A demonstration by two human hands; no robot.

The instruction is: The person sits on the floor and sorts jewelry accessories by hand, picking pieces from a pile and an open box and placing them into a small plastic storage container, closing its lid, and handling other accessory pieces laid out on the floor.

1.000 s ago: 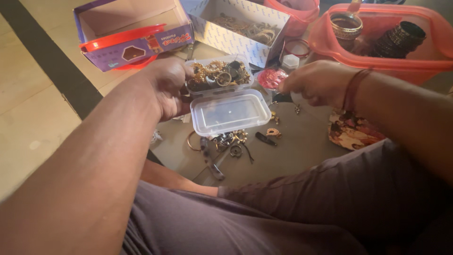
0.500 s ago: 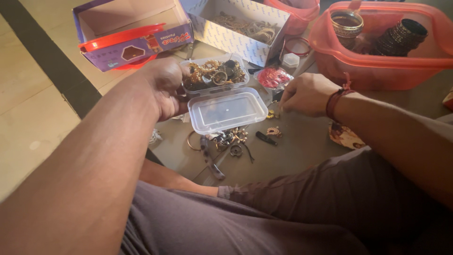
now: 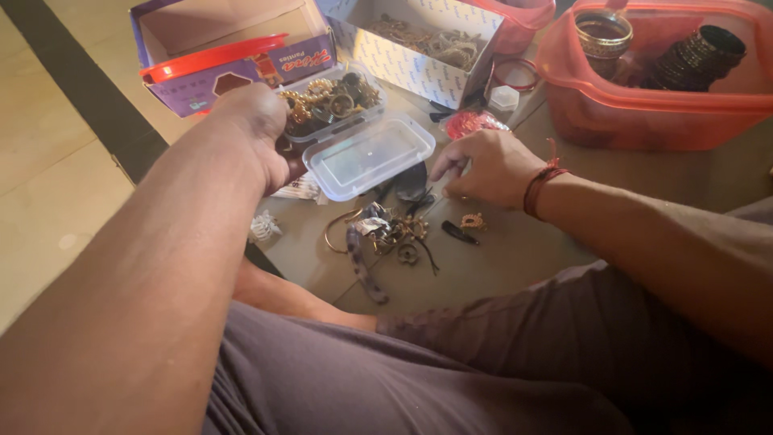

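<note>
Clear hinged plastic box (image 3: 342, 121), on the floor ahead of your knees: far half heaped with gold-toned jewellery (image 3: 326, 98), flat lid (image 3: 369, 155) folded open toward you. Your left hand (image 3: 262, 133) grips the box's left edge, fingers closed on it. Your right hand (image 3: 487, 167), red thread at the wrist, rests palm-down just right of the lid, fingers loosely spread, holding nothing visible. Loose pile of trinkets (image 3: 386, 238) lies just below the lid. Purple carton (image 3: 229, 48) behind the box; white patterned carton (image 3: 423, 44) right of it; red tub (image 3: 656, 76) with bangles at far right.
</note>
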